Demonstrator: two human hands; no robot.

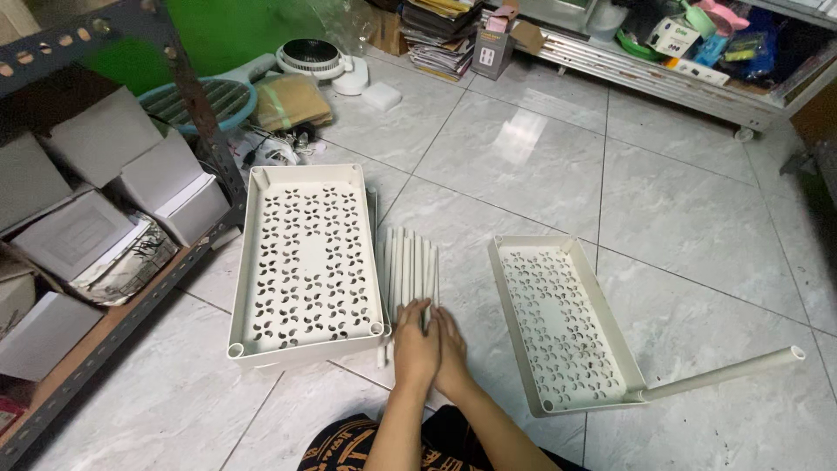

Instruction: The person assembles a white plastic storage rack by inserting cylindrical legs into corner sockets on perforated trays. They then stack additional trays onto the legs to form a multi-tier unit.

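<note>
Floor: grey marble-look tiles (680, 227).
Hands: left hand (415, 342) and right hand (452, 349) side by side, fingers pressed flat on a bundle of white plastic tubes (410, 266).
Flanks: two white perforated plastic trays (305, 262), (558, 318), either side.

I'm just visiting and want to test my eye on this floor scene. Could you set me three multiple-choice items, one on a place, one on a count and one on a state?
1. Where do the white tubes lie?
A. between the two trays
B. on the metal shelf
C. inside the right tray

2. How many perforated trays lie on the floor?
A. one
B. two
C. four

3. What state is the right tray in?
A. one tube fitted at a corner
B. stacked on the other tray
C. broken in half

Answers:
1 A, both hands, left hand and right hand, rest on the bundle between the trays.
2 B, left tray and right tray.
3 A, a fitted tube sticks out from its near corner.
</note>
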